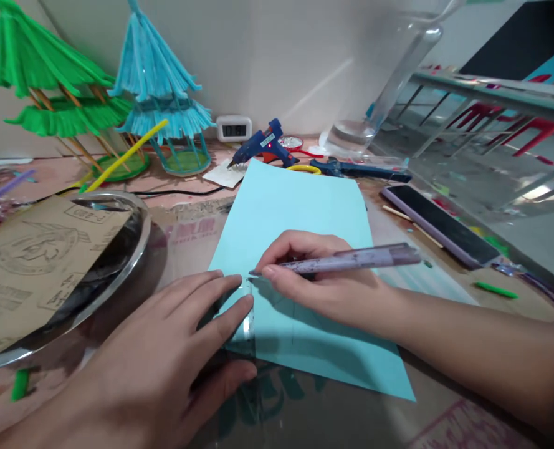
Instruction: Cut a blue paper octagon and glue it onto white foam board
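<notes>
A sheet of light blue paper lies in front of me, with faint straight lines drawn on its lower part. My right hand is closed round a purple-grey pen. The pen's tip touches the paper near the fingertips of my left hand. That hand is open, its fingers spread and pressing on a clear ruler that lies along the sheet's left part. My left fingers cover some of the ruler.
To the left sits a metal tray with cardboard on it. Behind stand green and blue pipe-cleaner towers, a small clock and a blue glue gun. A phone lies right of the paper.
</notes>
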A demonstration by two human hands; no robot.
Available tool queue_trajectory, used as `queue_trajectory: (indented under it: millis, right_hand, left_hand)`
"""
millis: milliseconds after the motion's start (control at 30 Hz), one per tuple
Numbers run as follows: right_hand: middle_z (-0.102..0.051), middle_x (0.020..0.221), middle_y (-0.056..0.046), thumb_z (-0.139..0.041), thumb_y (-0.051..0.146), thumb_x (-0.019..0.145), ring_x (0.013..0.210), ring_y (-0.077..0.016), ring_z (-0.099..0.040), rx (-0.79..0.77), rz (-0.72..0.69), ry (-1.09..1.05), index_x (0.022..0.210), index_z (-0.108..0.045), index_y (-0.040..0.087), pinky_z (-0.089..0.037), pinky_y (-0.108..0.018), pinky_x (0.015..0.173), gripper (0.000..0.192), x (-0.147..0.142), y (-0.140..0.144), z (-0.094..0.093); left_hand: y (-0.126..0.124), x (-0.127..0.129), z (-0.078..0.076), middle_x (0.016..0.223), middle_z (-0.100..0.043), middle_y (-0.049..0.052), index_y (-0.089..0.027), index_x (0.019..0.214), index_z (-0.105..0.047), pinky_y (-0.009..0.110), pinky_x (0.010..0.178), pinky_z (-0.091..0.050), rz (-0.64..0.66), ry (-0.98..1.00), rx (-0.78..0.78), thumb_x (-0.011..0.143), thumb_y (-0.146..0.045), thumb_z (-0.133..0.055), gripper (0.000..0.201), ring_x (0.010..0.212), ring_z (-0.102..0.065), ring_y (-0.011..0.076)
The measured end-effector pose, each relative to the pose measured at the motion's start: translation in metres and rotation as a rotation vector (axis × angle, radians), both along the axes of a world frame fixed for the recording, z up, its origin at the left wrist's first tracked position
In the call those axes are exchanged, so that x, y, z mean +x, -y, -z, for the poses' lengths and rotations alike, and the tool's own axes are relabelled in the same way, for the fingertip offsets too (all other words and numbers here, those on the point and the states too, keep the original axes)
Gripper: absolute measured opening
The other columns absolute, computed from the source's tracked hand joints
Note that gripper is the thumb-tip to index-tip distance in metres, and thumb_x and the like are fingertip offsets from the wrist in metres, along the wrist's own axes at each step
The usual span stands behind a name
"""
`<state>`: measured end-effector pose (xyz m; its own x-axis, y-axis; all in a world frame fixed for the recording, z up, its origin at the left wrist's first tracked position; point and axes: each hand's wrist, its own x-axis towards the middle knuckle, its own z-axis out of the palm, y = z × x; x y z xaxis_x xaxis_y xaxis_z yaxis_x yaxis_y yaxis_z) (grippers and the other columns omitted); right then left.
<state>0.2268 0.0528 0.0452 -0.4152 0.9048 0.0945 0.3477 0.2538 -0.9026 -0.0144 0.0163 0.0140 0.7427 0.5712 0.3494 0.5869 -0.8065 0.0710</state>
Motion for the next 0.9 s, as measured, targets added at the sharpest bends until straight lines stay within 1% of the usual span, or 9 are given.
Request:
queue_trajectory:
  millis: [100,200,300,367,533,667,900]
  right_hand:
    - [-0.065,0.070,0.001,-0.059,0.028,0.091,0.061,-0.0117,-0.058,0.013,0.012,0.004,0.086,-0.065,0.018,-0.043,-0.022,0.054,0.013,0.0011,-0.0006,0.0004]
    - [-0.068,0.076,0.000,-0.055,0.024,0.091,0.067,-0.0140,-0.062,-0.002,0.008,-0.024,0.091,-0.063,0.020,-0.047,-0.025,0.058,0.009,0.0014,-0.0007,0.0014]
    - [-0.069,0.078,0.000,-0.055,0.022,0.091,0.069,-0.0146,-0.064,-0.025,0.011,-0.047,0.091,-0.061,0.020,-0.048,-0.025,0.059,0.007,0.0009,-0.0006,0.0021]
    - [-0.068,0.075,0.000,-0.055,0.023,0.091,0.068,-0.0139,-0.064,-0.042,0.040,-0.076,0.089,-0.060,0.020,-0.049,-0.025,0.060,0.007,0.0002,-0.0008,0.0023]
    - [-0.066,0.070,0.002,-0.054,0.022,0.093,0.069,-0.0123,-0.064,-0.079,0.117,-0.134,0.086,-0.060,0.020,-0.048,-0.023,0.060,0.010,-0.0010,-0.0026,0.0028]
    - [-0.067,0.070,0.002,-0.054,0.022,0.094,0.067,-0.0123,-0.063,-0.071,0.107,-0.125,0.085,-0.060,0.021,-0.048,-0.024,0.059,0.010,-0.0008,-0.0031,0.0037]
    - [-0.067,0.071,0.002,-0.055,0.025,0.093,0.069,-0.0139,-0.066,-0.072,0.099,-0.127,0.085,-0.059,0.021,-0.052,-0.026,0.063,0.010,-0.0010,-0.0043,0.0047]
  left_hand:
    - [0.0028,-0.0040,0.0053,0.146,-0.056,0.009,-0.025,0.145,-0.049,0.044,0.102,-0.052,-0.042,0.000,-0.003,0.096,-0.044,-0.055,0.052,0.129,-0.054,0.0294]
    - [0.0033,-0.0050,0.0081,0.146,-0.056,0.006,-0.025,0.145,-0.048,0.041,0.106,-0.048,-0.056,0.011,0.017,0.095,-0.047,-0.056,0.054,0.130,-0.053,0.0273]
    - [0.0019,-0.0033,0.0084,0.143,-0.059,0.005,-0.024,0.142,-0.050,0.039,0.105,-0.048,-0.038,0.014,0.020,0.095,-0.047,-0.057,0.052,0.127,-0.055,0.0263]
    - [0.0012,-0.0022,0.0089,0.141,-0.061,0.005,-0.024,0.140,-0.051,0.038,0.105,-0.047,-0.040,0.027,0.023,0.096,-0.047,-0.056,0.050,0.126,-0.056,0.0260]
    - [0.0021,-0.0046,0.0113,0.143,-0.059,0.005,-0.025,0.141,-0.051,0.039,0.106,-0.045,-0.041,0.014,0.008,0.095,-0.047,-0.057,0.051,0.128,-0.053,0.0265]
    - [0.0036,-0.0070,0.0100,0.141,-0.060,0.005,-0.025,0.140,-0.051,0.039,0.105,-0.047,-0.035,-0.007,0.017,0.095,-0.048,-0.057,0.051,0.127,-0.054,0.0273]
    - [0.0032,-0.0055,0.0084,0.139,-0.062,0.006,-0.026,0.141,-0.050,0.042,0.102,-0.052,-0.045,-0.012,0.005,0.094,-0.049,-0.059,0.053,0.124,-0.059,0.0299]
